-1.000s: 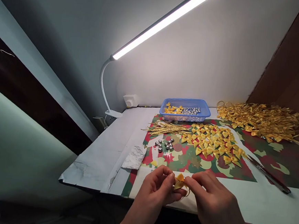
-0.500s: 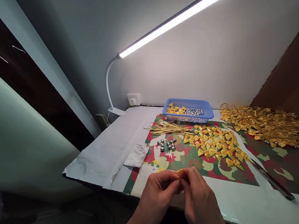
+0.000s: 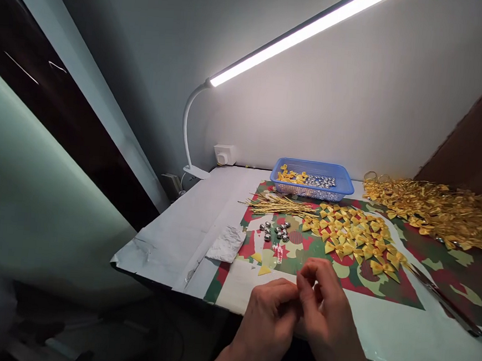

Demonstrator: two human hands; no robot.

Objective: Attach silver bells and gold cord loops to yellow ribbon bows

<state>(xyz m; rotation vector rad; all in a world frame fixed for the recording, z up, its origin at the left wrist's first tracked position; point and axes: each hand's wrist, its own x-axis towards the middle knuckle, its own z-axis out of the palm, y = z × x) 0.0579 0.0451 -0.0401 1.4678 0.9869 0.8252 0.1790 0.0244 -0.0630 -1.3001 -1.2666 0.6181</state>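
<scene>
My left hand is at the table's front edge, its fingers curled closed around something small that they hide. Touching it on the right, my right hand is closed too, with thumb and index finger pinched a little above the left fingers. What sits in that pinch cannot be made out. Beyond the hands, yellow ribbon bows lie spread on a camouflage-patterned sheet. Small silver bells form a loose group to their left. Behind the bells is a bundle of gold twist ties.
A blue basket at the back holds bows and silver bells. Gold tied pieces are heaped at the right, near scissors. A crumpled white paper, yellow scraps and a lamp are on the left.
A small yellow piece showing between the fingertips is now hidden. My right fingertips have risen slightly above the left ones. The whole view has shifted, so things appear further right.
</scene>
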